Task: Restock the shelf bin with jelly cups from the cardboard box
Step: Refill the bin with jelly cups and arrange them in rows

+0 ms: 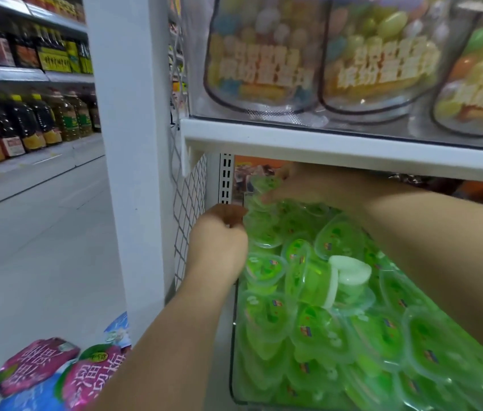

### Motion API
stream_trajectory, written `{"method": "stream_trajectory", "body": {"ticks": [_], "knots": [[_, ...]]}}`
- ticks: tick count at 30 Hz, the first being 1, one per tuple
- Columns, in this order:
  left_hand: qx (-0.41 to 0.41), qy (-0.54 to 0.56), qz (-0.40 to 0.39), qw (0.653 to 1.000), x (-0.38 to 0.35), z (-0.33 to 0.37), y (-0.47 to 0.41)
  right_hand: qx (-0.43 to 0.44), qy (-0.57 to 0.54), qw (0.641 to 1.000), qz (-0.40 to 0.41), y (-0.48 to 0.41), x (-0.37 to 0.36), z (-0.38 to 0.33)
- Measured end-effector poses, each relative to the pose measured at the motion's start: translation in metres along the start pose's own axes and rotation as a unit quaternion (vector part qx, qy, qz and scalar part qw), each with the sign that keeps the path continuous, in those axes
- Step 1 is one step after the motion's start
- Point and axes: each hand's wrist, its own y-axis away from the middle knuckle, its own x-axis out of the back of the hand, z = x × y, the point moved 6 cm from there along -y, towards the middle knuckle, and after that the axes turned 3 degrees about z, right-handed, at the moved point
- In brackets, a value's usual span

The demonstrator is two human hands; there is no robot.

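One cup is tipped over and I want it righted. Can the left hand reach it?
Probably yes: the tipped cup lies uncovered atop the pile, to the right of the left hand, with nothing over it.

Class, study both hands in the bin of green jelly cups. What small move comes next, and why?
Probably the right hand should settle the rear jelly cup flat: it sits tilted atop the pile in the bin's back corner, under that hand.

It was a shop aisle. Well to the left of the left hand (219, 241) stood shelves (26, 74) lined with rows of labelled bottles (35, 123). Above the right hand (290, 185) sat clear tubs of sweets (264, 54) on a white shelf (352, 143). Under both hands a bin (232, 381) held many identical green jelly cups (317, 327).
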Motion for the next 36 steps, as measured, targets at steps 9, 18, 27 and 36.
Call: {"method": "stream_trajectory", "body": {"ticks": [9, 18, 27, 36], "knots": [[0.003, 0.002, 0.003, 1.0, 0.002, -0.001, 0.002, -0.012, -0.003, 1.0, 0.027, -0.006, -0.003, 0.002], [0.014, 0.005, 0.0, 1.0, 0.001, -0.001, 0.002, -0.021, -0.012, 1.0, -0.004, -0.008, -0.003, 0.005], [0.024, 0.01, 0.004, 1.0, 0.001, 0.0, 0.003, 0.048, -0.023, 0.998, 0.016, 0.018, 0.009, -0.001], [-0.017, -0.015, 0.024, 0.999, 0.006, 0.013, 0.007, 0.082, -0.056, 0.994, 0.034, 0.082, 0.04, 0.034]]}}
